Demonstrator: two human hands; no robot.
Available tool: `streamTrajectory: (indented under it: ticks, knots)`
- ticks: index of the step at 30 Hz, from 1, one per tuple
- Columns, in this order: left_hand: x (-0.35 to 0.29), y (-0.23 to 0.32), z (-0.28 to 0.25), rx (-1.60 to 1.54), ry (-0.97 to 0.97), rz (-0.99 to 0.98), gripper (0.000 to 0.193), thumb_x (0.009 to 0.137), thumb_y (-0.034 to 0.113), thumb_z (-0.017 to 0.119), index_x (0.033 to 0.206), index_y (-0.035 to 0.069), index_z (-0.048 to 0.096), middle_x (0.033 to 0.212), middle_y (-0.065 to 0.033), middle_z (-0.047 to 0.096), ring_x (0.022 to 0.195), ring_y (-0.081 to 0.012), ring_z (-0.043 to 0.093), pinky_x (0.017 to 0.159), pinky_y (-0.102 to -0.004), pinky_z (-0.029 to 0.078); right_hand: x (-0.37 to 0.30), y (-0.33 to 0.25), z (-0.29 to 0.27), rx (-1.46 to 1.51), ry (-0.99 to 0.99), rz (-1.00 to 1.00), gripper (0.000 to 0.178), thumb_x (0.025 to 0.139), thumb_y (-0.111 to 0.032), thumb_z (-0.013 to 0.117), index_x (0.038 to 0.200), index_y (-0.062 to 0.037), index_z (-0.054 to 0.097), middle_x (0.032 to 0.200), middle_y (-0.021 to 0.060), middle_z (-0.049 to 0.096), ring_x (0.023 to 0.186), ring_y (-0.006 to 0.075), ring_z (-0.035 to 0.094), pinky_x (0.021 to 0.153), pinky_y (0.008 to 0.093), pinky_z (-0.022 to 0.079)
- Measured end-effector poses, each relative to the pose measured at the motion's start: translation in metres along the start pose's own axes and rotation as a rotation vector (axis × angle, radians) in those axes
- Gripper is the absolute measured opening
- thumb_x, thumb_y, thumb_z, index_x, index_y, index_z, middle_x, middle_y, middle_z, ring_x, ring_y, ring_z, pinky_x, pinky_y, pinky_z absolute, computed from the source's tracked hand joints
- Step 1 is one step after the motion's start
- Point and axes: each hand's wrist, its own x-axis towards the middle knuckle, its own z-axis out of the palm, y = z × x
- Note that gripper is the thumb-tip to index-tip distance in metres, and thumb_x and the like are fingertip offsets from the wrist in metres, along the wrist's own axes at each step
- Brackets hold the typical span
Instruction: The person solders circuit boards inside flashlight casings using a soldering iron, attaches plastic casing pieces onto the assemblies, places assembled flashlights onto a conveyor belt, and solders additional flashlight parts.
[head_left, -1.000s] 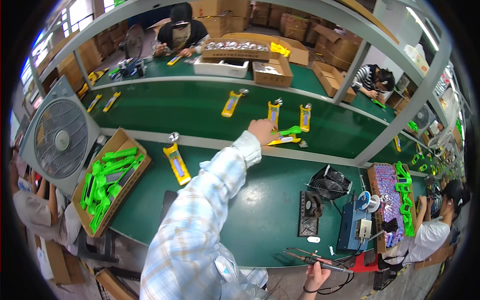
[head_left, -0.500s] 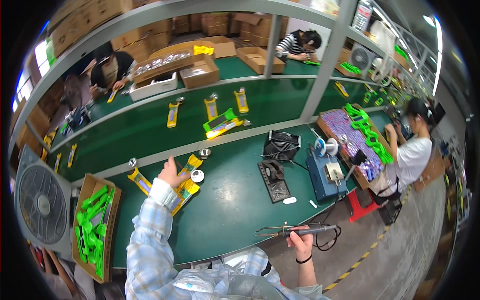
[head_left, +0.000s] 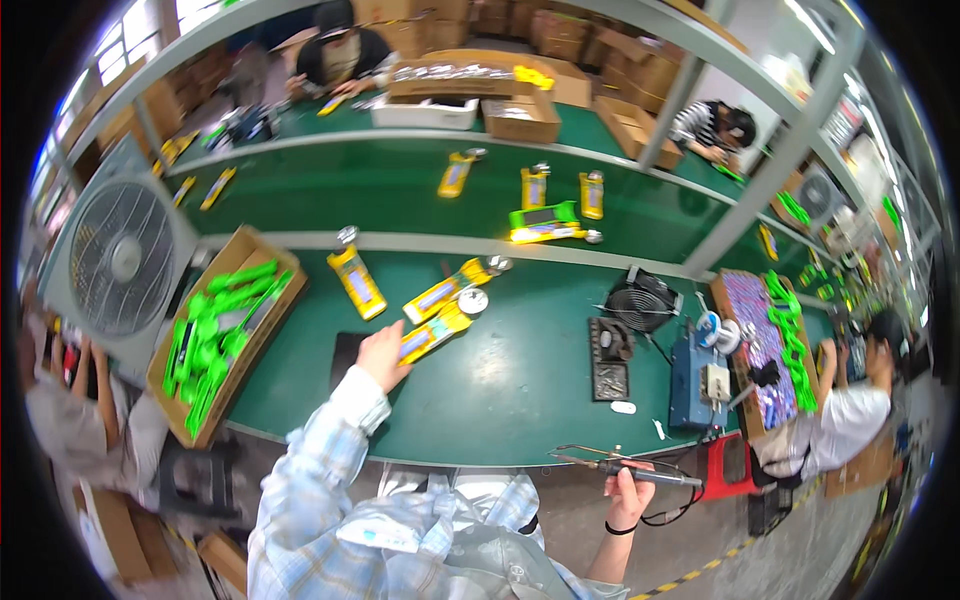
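Observation:
My left hand [head_left: 382, 358] is closed at the lower end of a yellow flashlight housing [head_left: 432, 334], fingertips partly hidden. A round silver reflector [head_left: 472, 300] lies at the housing's far end. Just beyond it lies a second yellow flashlight housing [head_left: 437, 297], and to the left a third yellow housing [head_left: 356, 282], also with a shiny reflector. A dark flat piece [head_left: 346, 358] shows beside my left hand. Off the table's front edge, my right hand [head_left: 625, 492] grips a soldering iron [head_left: 640, 473] with a dark handle; its tip points left, well apart from the housings.
A cardboard box [head_left: 262, 318] of green plastic parts stands left, beside a large fan [head_left: 125, 258]. Toward the right are a small black fan [head_left: 640, 300], a black tray [head_left: 609, 378] and a blue soldering station [head_left: 697, 380]. More yellow housings lie beyond the rail. Co-workers sit around.
The view has turned, shifting the scene rightward. My left hand has drawn back from over the housings to the near one's lower end. My right hand still holds the soldering iron.

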Motion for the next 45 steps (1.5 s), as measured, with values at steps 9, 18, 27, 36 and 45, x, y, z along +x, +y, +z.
streamTrajectory:
  ticks: [9, 18, 27, 36, 45]
  knots:
    - [-0.03, 0.013, 0.0, -0.228, -0.049, 0.231, 0.053, 0.056, 0.015, 0.073, 0.099, 0.002, 0.046, 0.085, -0.0157, 0.057, 0.08, -0.0334, 0.056, 0.069, -0.0407, 0.044, -0.001, 0.005, 0.003, -0.065, -0.093, -0.082, 0.016, 0.082, -0.012, 0.051, 0.093, -0.0021, 0.048, 0.068, 0.006, 0.051, 0.048, 0.008, 0.044, 0.039, 0.0177, 0.033]
    - [-0.063, 0.048, -0.029, -0.26, 0.042, 0.372, 0.065, 0.059, 0.018, 0.072, 0.116, 0.007, 0.043, 0.106, -0.0107, 0.05, 0.101, -0.0261, 0.048, 0.087, -0.0349, 0.034, 0.001, 0.004, 0.024, -0.026, -0.135, -0.053, 0.016, 0.079, -0.01, 0.054, 0.091, -0.0014, 0.049, 0.073, 0.0066, 0.051, 0.047, 0.0104, 0.046, 0.039, 0.0193, 0.035]
    - [-0.128, 0.139, -0.273, -2.028, -0.527, 0.851, 0.045, 0.073, 0.049, 0.056, 0.079, 0.005, 0.052, 0.074, -0.0088, 0.046, 0.068, -0.0258, 0.046, 0.067, -0.0372, 0.035, 0.02, 0.01, 0.075, -0.018, -0.285, 0.005, 0.017, 0.079, -0.011, 0.053, 0.092, -0.0006, 0.05, 0.075, 0.0091, 0.054, 0.046, 0.0094, 0.043, 0.04, 0.0183, 0.033]
    - [-0.159, 0.079, -0.276, -1.462, -0.379, 1.355, 0.036, 0.087, 0.042, 0.039, 0.092, 0.012, 0.06, 0.087, -0.0006, 0.051, 0.077, -0.0173, 0.044, 0.068, -0.0357, 0.031, 0.019, 0.016, 0.09, -0.036, -0.303, 0.016, 0.016, 0.079, -0.008, 0.053, 0.092, -0.0004, 0.048, 0.065, 0.008, 0.051, 0.047, 0.0102, 0.044, 0.041, 0.0192, 0.033]
    - [-0.066, 0.074, -0.062, -0.789, -0.095, 0.048, 0.017, 0.084, 0.018, 0.052, 0.087, 0.003, 0.06, 0.082, -0.0105, 0.062, 0.077, -0.024, 0.06, 0.069, -0.0349, 0.045, 0.019, 0.01, 0.083, -0.063, -0.221, -0.033, 0.017, 0.081, -0.012, 0.053, 0.093, -0.0012, 0.049, 0.066, 0.0031, 0.049, 0.047, 0.007, 0.042, 0.042, 0.0178, 0.033]
